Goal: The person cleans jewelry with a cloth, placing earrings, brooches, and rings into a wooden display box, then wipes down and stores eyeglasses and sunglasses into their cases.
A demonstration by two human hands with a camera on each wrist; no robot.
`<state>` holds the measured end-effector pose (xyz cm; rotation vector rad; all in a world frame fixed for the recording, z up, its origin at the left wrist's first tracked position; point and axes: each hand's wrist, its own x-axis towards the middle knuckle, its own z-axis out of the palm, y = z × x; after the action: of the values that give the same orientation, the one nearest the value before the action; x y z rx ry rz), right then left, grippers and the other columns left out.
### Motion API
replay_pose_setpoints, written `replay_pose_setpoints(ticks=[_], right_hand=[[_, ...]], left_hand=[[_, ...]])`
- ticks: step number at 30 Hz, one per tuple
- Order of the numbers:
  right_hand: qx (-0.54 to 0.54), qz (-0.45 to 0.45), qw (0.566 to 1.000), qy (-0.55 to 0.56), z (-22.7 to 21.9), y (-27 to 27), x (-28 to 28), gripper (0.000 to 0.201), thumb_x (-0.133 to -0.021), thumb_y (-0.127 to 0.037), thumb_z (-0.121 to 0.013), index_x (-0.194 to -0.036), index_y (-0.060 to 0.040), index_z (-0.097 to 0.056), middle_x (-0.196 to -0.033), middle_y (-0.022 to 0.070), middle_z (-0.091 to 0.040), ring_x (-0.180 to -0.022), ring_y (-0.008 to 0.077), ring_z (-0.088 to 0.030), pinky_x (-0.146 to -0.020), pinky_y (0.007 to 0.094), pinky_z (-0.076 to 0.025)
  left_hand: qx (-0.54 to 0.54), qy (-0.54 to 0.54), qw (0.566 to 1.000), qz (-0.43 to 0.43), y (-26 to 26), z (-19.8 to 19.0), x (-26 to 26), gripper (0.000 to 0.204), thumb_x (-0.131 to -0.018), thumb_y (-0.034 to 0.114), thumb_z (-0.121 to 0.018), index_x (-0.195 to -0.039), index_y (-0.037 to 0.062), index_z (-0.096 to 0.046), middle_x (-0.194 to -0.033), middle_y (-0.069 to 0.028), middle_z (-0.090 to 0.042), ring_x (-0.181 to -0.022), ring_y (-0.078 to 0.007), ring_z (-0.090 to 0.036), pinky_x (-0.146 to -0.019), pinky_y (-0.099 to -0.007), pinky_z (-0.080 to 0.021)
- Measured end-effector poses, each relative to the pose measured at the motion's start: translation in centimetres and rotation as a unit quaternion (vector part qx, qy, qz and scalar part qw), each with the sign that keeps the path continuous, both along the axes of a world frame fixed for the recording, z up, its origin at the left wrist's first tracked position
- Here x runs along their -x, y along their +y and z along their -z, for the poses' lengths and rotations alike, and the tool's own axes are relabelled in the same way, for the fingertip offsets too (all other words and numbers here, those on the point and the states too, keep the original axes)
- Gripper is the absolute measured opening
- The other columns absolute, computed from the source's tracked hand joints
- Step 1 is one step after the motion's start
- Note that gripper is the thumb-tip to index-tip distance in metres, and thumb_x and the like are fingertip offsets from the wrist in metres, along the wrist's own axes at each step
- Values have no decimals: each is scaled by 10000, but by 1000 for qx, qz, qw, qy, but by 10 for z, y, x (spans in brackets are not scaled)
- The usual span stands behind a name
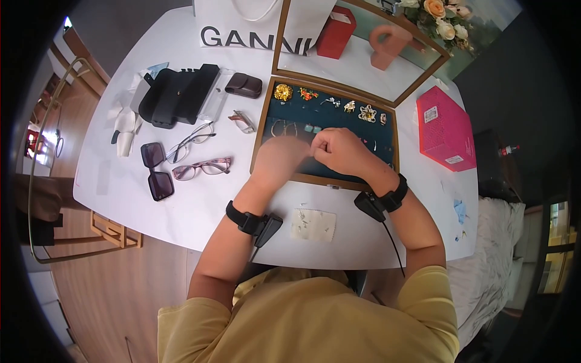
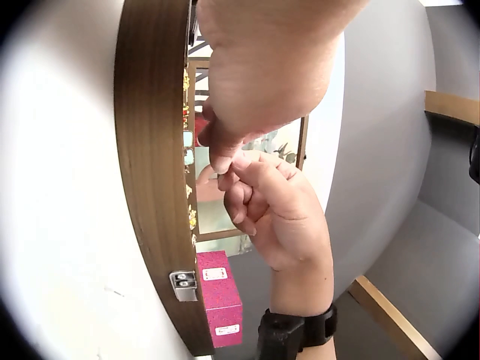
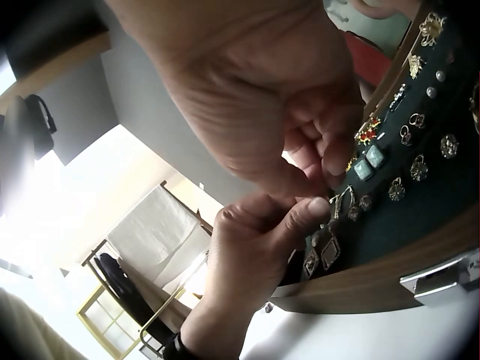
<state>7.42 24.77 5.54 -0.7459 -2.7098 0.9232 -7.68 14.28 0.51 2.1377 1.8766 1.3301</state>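
Observation:
Over an open jewellery case [image 1: 261, 142] with a dark green lining, my left hand [image 1: 281, 160] and right hand [image 1: 348, 154] meet at the fingertips. Both hands pinch with thumb and curled fingers; the tiny piece between them is hidden, and I cannot tell its kind. In the right wrist view, my left hand [image 3: 251, 244] is below my right hand [image 3: 262, 105]. Close by lie thin hoop earrings [image 3: 342, 201], turquoise square earrings [image 3: 369, 163] and diamond-shaped earrings [image 3: 330, 253]. A gold flower brooch [image 1: 282, 92] and a red flower piece [image 1: 308, 94] line the case's back row.
A cloth [image 1: 313, 224] with small bits on it lies before the case. Left are sunglasses [image 1: 160, 185], eyeglasses [image 1: 203, 169], a black bag [image 1: 178, 94] and a brown pouch [image 1: 244, 85]. Right stands a pink box [image 1: 446, 130]; behind, a white paper bag [image 1: 242, 24].

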Motion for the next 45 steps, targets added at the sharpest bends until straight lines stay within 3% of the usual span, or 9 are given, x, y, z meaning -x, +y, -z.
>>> replay_pose_setpoints(ticks=[3, 6, 10, 11, 23, 35, 38, 41, 45], right_hand=[[101, 30, 994, 28, 4, 10, -4, 109, -794, -123, -652, -800, -16, -668, -700, 116, -654, -593, 202, -614, -575, 313, -485], [109, 81, 989, 55, 18, 40, -11, 103, -808, -111, -637, -821, -12, -661, -679, 107, -646, -583, 179, -602, -571, 299, -482], [-81, 132, 988, -1, 26, 75, -12, 139, -827, -147, -615, -814, -13, -651, -746, 153, -656, -707, 305, -639, -669, 382, -508], [-104, 122, 987, 1, 29, 80, -11, 144, -829, -158, -609, -785, -24, -638, -800, 167, -656, -799, 356, -626, -731, 425, -498], [-146, 99, 980, -95, 36, 95, 4, 102, -810, -112, -593, -736, -47, -618, -824, 156, -654, -834, 349, -622, -753, 427, -493], [-23, 134, 987, -79, 32, 111, -9, 120, -804, -153, -667, -768, -39, -658, -797, 156, -677, -763, 302, -652, -696, 375, -507], [-59, 114, 988, -86, 33, 110, -9, 128, -821, -140, -668, -790, -15, -665, -742, 119, -670, -678, 229, -631, -650, 341, -493], [-47, 142, 982, -119, 30, 107, -7, 116, -802, -153, -665, -760, -45, -665, -813, 158, -685, -787, 290, -659, -715, 369, -508], [-35, 153, 981, -113, 39, 115, -5, 129, -773, -165, -672, -727, -45, -660, -694, 149, -666, -665, 267, -653, -648, 360, -511]], left_hand=[[-12, -29, 999, -13, -1, -4, -3, 178, -762, 187, -751, -819, 24, -707, -744, -118, -656, -684, -306, -628, -617, -360, -503], [-20, -34, 998, -40, -1, -8, -3, 181, -781, 185, -743, -842, 18, -711, -747, -127, -657, -685, -306, -631, -620, -355, -503], [-20, -41, 998, -36, 0, -4, -3, 172, -803, 178, -731, -854, 14, -712, -753, -128, -663, -685, -302, -634, -623, -350, -505], [-23, -44, 998, -34, 1, -3, -3, 169, -806, 175, -729, -854, 14, -712, -755, -127, -665, -684, -300, -634, -624, -348, -505], [-10, -41, 998, -44, 1, -2, -2, 161, -817, 178, -722, -838, 19, -714, -748, -117, -666, -672, -292, -632, -617, -346, -505], [-27, -37, 998, -39, 0, -5, -2, 154, -818, 169, -722, -822, 16, -709, -741, -114, -666, -663, -293, -632, -603, -347, -504], [-17, -33, 999, -38, -1, -7, -3, 152, -818, 166, -722, -822, 15, -709, -744, -115, -668, -664, -293, -633, -604, -346, -505], [-8, -33, 999, -41, -1, -6, -3, 152, -818, 167, -722, -823, 15, -709, -749, -116, -670, -664, -294, -633, -606, -346, -505], [-18, -33, 999, -36, -1, -5, -3, 154, -818, 167, -722, -824, 13, -709, -752, -121, -669, -668, -298, -633, -607, -349, -504]])
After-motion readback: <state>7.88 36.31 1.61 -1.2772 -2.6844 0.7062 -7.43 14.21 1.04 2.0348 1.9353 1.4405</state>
